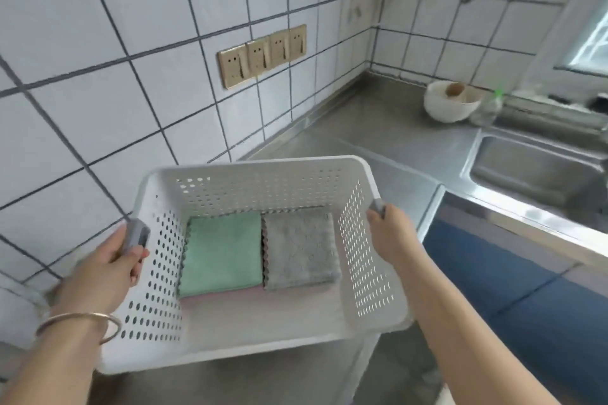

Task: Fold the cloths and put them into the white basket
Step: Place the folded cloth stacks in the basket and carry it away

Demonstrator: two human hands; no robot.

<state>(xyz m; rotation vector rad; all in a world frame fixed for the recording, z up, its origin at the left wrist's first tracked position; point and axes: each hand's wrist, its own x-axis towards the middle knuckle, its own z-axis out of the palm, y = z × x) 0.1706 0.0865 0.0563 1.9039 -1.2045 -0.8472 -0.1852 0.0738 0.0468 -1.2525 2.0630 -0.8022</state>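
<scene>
The white basket (250, 332), perforated on its walls, is held above the steel counter by both hands. My left hand (105, 270) grips the grey handle on its left side. My right hand (391, 233) grips the grey handle on its right side. Inside lie a folded green cloth (223, 253) on the left and a folded grey cloth (301, 248) on the right, side by side. A pink cloth (227, 296) shows as a strip beneath them.
The steel counter (378, 128) runs along the tiled wall to a sink (539, 171) on the right. A white bowl (452, 101) and a clear bottle (490, 107) stand by the far corner. Beige sockets (263, 54) sit on the wall. Blue floor lies lower right.
</scene>
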